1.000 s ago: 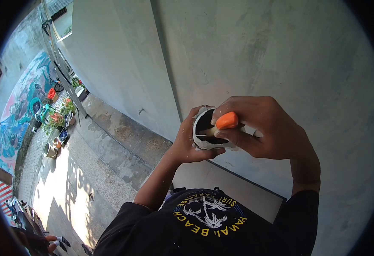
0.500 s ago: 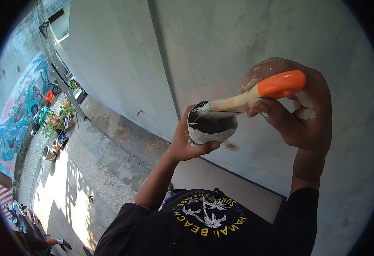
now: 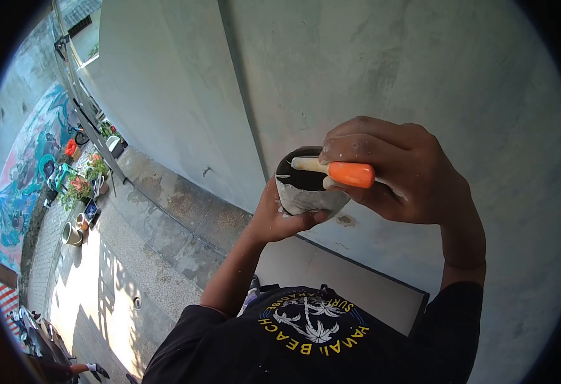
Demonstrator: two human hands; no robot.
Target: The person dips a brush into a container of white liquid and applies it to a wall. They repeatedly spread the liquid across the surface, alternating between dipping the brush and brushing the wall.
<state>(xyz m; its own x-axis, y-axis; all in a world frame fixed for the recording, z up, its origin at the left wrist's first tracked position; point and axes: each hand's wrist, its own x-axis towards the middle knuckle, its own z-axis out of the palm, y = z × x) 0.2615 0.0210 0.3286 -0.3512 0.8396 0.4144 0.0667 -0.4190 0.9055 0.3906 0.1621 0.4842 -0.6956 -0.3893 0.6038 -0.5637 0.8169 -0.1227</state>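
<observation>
My left hand [image 3: 274, 217] grips a small dark cup [image 3: 303, 192] smeared with white paint, holding it from below in front of the wall. My right hand [image 3: 402, 176] holds a paintbrush with an orange handle [image 3: 351, 174] lying across the cup's rim, its pale ferrule pointing left over the opening. The bristles are mostly hidden at the cup's mouth. White paint spots mark both hands.
A pale grey plastered wall [image 3: 389, 70] fills the view ahead. Far below lie a paved walkway [image 3: 165, 211], a sunlit ground strip, potted plants [image 3: 79, 185], a ladder [image 3: 82, 96] and a painted mural wall [image 3: 18, 185]. I am high above the ground.
My right hand lifted the brush out of the cup and up to the right, then brought it back down so that it lies across the cup's rim. The cup rose slightly.
</observation>
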